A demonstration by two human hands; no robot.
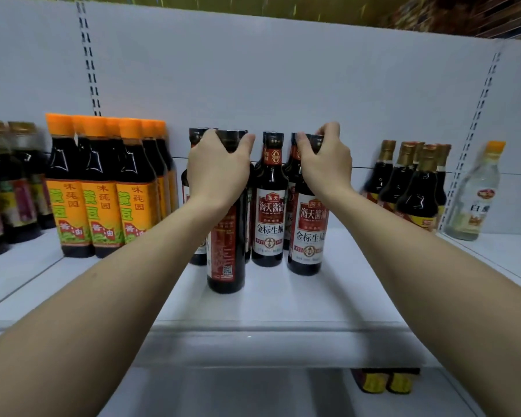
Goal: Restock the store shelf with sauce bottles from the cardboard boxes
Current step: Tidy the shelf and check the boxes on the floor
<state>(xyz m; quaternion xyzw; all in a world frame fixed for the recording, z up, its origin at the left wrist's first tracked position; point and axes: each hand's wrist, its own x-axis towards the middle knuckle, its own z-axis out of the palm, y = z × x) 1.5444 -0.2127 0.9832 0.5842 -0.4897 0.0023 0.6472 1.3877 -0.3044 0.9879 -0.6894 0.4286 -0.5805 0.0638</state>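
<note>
Several dark soy sauce bottles with red-and-white labels stand in the middle of the white shelf [283,299]. My left hand [217,170] grips the black cap and neck of the front left bottle [226,254], whose back label faces me. My right hand [325,164] grips the cap of the front right bottle [309,233], its front label showing. Between them stands a third bottle [269,206], untouched. More bottles of the same kind stand behind, partly hidden by my hands.
Orange-capped bottles with yellow labels [100,188] stand to the left, with darker bottles [3,191] further left. Gold-capped dark bottles [409,182] and a clear bottle [475,194] stand to the right. Yellow-labelled items [385,382] show on the lower shelf.
</note>
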